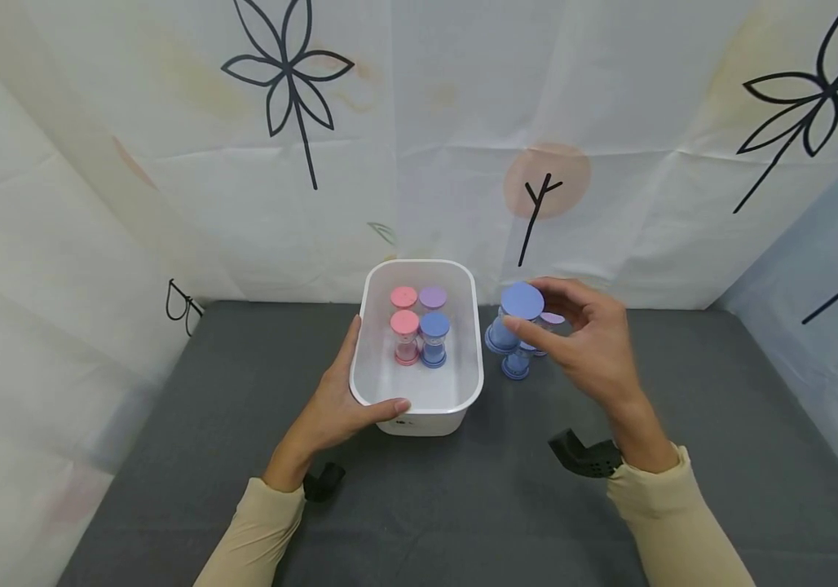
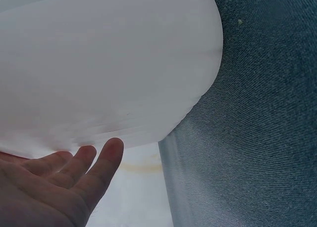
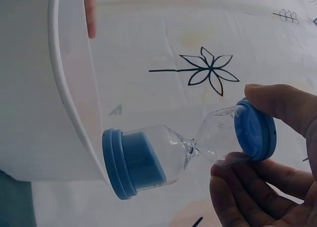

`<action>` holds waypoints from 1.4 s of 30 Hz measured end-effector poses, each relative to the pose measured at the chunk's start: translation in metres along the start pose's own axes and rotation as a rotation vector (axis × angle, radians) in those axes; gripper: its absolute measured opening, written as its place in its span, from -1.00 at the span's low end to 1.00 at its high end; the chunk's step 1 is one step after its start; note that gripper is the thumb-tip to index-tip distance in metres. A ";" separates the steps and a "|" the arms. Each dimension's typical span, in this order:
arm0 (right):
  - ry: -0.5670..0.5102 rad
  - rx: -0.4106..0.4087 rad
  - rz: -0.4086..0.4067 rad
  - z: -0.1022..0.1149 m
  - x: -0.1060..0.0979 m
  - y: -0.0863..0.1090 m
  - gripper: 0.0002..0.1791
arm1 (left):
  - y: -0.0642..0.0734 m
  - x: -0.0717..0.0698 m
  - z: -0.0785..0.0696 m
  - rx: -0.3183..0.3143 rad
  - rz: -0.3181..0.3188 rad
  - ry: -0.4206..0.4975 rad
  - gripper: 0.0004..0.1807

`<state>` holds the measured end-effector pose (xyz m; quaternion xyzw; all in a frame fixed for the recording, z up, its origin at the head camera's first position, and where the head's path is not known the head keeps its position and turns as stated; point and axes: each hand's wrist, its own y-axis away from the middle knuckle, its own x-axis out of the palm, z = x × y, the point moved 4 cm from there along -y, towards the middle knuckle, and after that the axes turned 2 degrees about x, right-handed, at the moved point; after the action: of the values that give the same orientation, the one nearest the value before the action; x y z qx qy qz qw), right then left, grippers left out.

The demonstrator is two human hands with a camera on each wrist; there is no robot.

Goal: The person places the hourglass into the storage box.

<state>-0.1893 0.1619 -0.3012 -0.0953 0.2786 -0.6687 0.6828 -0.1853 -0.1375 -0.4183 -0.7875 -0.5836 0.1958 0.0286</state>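
My right hand [image 1: 595,338] pinches a blue-capped hourglass [image 3: 148,158] by its top cap, thumb on one side and fingers on the other. Blue sand fills part of its lower bulb. It is raised just right of a white plastic bin [image 1: 419,421]. At the bin's near left corner is my left hand [image 1: 338,408], thumb over the front rim and fingers along the left wall. Inside the bin stand two pink hourglasses [image 1: 405,334], a purple hourglass [image 1: 432,298] and a smaller blue hourglass [image 1: 434,338], all upright.
On the dark grey tabletop [image 1: 463,505], partly hidden behind my right hand, stand a small blue hourglass [image 1: 516,367] and a purple-capped hourglass [image 1: 553,319]. A white patterned cloth [image 1: 448,204] hangs behind the table and along its sides.
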 end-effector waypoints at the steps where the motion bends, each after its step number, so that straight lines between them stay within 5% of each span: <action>1: -0.003 -0.001 0.010 0.000 0.002 0.000 -0.52 | 0.000 0.000 0.000 0.001 0.000 0.004 0.39; 23: -0.053 0.036 0.230 -0.003 0.064 -0.008 -0.54 | 0.000 0.001 0.002 0.003 0.023 0.037 0.42; 32: -0.090 0.141 0.296 -0.016 0.091 -0.011 -0.53 | 0.001 0.001 0.001 -0.010 0.015 0.065 0.39; 42: 0.038 0.205 0.376 -0.036 0.113 -0.013 -0.52 | 0.003 0.000 0.000 -0.035 -0.001 0.051 0.41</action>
<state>-0.2248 0.0603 -0.3529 0.0410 0.2349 -0.5559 0.7963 -0.1825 -0.1380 -0.4191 -0.7922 -0.5866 0.1656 0.0296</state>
